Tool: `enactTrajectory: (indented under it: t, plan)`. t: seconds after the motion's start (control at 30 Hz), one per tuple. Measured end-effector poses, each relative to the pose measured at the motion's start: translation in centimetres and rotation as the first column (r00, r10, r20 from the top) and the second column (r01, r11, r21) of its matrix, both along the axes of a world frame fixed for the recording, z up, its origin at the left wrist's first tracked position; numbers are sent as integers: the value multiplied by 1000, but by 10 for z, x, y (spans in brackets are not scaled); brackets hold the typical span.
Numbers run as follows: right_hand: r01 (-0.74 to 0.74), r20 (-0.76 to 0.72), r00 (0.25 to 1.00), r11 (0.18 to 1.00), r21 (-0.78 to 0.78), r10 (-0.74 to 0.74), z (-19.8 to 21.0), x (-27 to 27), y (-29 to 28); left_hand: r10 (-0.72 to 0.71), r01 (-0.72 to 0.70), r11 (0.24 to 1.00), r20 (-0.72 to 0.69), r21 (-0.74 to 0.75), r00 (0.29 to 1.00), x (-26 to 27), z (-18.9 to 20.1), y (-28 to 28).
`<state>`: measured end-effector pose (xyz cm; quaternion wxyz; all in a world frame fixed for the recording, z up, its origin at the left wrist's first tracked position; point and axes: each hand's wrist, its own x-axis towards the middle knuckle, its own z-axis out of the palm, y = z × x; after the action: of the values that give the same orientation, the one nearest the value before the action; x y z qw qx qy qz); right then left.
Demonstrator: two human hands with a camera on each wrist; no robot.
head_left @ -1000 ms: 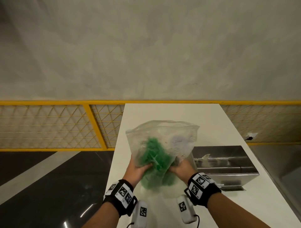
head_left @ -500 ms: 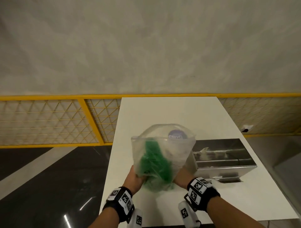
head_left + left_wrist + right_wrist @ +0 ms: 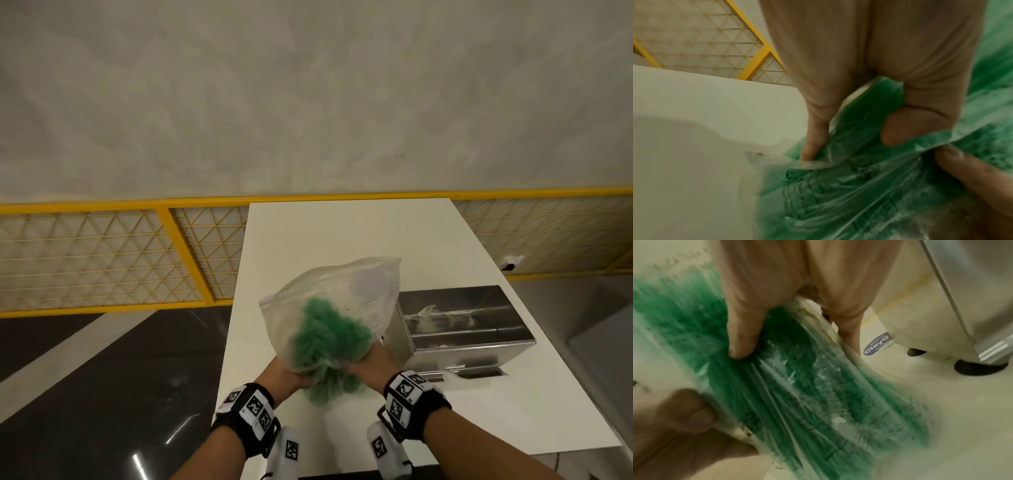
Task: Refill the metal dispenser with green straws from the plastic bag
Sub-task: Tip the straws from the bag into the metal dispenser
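A clear plastic bag (image 3: 346, 301) full of green straws (image 3: 325, 339) is held up above the white table (image 3: 342, 233), its far end tilted up and to the right. My left hand (image 3: 284, 375) grips the bag's near end from the left, and my right hand (image 3: 368, 359) grips it from the right. In the left wrist view, fingers (image 3: 904, 128) pinch the crumpled plastic bag (image 3: 849, 186). In the right wrist view, fingers (image 3: 744, 335) curl round the green straws (image 3: 797, 394) through the film. The metal dispenser (image 3: 459, 325) stands just right of the bag, lid open.
A yellow-framed mesh fence (image 3: 102, 257) runs behind the table, under a grey wall. Dark glossy floor (image 3: 85, 394) lies to the left. The dispenser's black rubber foot (image 3: 980, 368) shows in the right wrist view, near my hand.
The bag, held upright half a second ago, has tipped so its far end leans right toward the dispenser. Both hands keep their grip on its near end.
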<state>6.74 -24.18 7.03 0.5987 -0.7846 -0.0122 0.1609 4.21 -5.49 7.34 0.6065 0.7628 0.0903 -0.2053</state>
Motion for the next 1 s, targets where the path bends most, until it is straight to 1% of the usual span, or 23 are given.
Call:
enactTrajectory:
  t: [0.07, 0.1, 0.2, 0.27, 0.33, 0.4, 0.5, 0.53, 0.57, 0.6, 0.63, 0.67, 0.7, 0.73, 0.77, 0.8, 0.83, 0.87, 0.9, 0.93, 1.0]
  plan:
    - [28, -46, 999, 999, 41, -26, 1, 1, -1, -86, 86, 996, 2, -27, 996, 3, 0, 1]
    - [11, -67, 998, 998, 55, -7, 3, 1, -1, -90, 90, 995, 16, -39, 996, 4, 1, -1]
    - [-48, -89, 995, 998, 37, 51, 6, 2, 1, 54, -47, 997, 109, -68, 993, 6, -3, -2]
    - [-69, -121, 990, 997, 36, 73, 2, 2, -2, 111, -97, 990, 139, -99, 984, 6, -2, -1]
    - [-110, -164, 981, 994, -12, 107, -3, 1, -6, 119, -101, 986, 138, -131, 983, 6, -11, 0]
    - [-136, -165, 979, 988, -76, 122, -6, -1, -5, 121, -105, 985, 111, -136, 986, 4, -13, -4]
    - [-128, -148, 984, 978, -162, 104, -12, -3, -3, 39, -34, 996, 57, -88, 998, 2, -23, -11]
    - [-138, -161, 981, 973, -183, 109, -17, -4, -3, -10, 13, 998, 53, -61, 999, 3, -31, -11]
    - [-169, -168, 977, 961, -220, 134, -21, -4, -2, -61, 62, 998, 13, -30, 998, 2, -36, -11]
    - [-208, -181, 970, 939, -275, 162, -27, -5, -2, -96, 97, 995, -27, 35, 995, 1, -43, -10]
    - [-240, -185, 965, 916, -320, 188, -30, -4, -1, -129, 139, 981, -80, 133, 988, 2, -50, -9]
    - [-233, -189, 966, 914, -331, 177, -33, -4, 0, -160, 192, 944, -139, 268, 977, 4, -55, -7]
    - [-190, -197, 972, 928, -320, 131, -34, -3, 1, -154, 242, 880, -236, 409, 959, 3, -51, -6]
    - [-147, -203, 975, 942, -301, 87, -34, -3, 2, -133, 240, 833, -240, 499, 962, 4, -47, -4]
    - [-122, -193, 979, 949, -290, 67, -35, -2, 3, -141, 209, 845, -172, 492, 975, 4, -41, -3]
    - [-111, -177, 982, 947, -302, 59, -40, -1, 4, -159, 155, 888, -26, 432, 987, 6, -37, 0]
    - [-121, -161, 984, 939, -321, 72, -43, 0, 4, -108, 56, 956, 167, 289, 980, 7, -33, 3]
    - [-139, -160, 983, 932, -335, 89, -46, 0, 5, -50, -1, 986, 302, 167, 952, 7, -33, 7]
    - [-159, -172, 980, 925, -345, 104, -48, 0, 4, -16, -3, 999, 360, 54, 933, 6, -28, 9]
    - [-175, -192, 975, 921, -349, 112, -51, 1, 4, -20, 32, 999, 382, -25, 924, 6, -24, 10]
    - [-217, -283, 952, 904, -369, 113, -55, -1, 1, -36, 80, 991, 371, -105, 928, 7, -18, 8]
